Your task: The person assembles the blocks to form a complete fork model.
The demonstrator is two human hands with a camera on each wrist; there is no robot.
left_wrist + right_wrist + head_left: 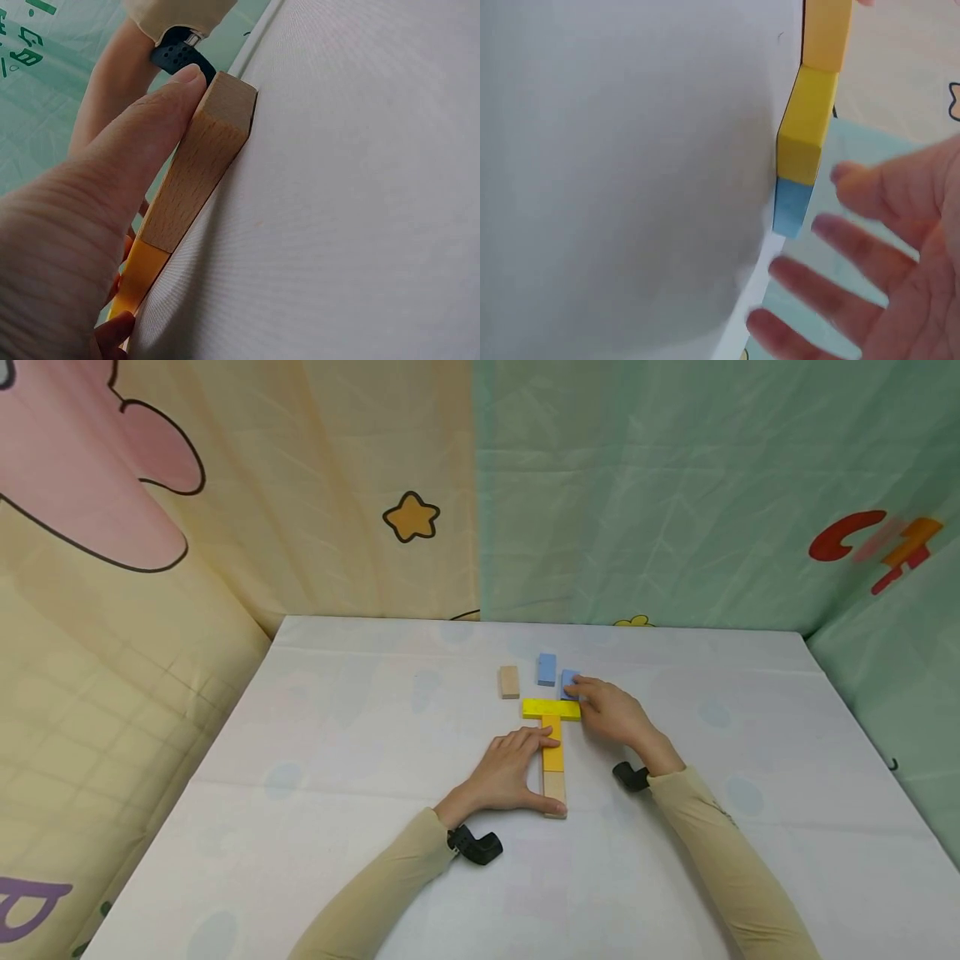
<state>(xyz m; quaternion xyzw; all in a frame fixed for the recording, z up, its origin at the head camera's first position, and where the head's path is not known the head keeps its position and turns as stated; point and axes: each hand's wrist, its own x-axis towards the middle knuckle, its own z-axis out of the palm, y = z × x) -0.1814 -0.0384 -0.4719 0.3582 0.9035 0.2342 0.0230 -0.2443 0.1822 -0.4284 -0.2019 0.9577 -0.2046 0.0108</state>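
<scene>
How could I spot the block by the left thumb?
On the white table, find the T of blocks. Follow its orange part to the thumb of the left hand. The end block there is plain wood, unlike the orange part it touches.

I've got left hand (507, 774) back up, thumb splayed wide from fingers. Right hand (613, 712) sits farther forward, fingers spread. Left forearm (378, 885) and right forearm (731, 860) angle inward on my head view.

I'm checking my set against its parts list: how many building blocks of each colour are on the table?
Blue blocks: 2
Natural wood blocks: 2
Yellow block: 1
Orange block: 1
Total visible: 6
</scene>
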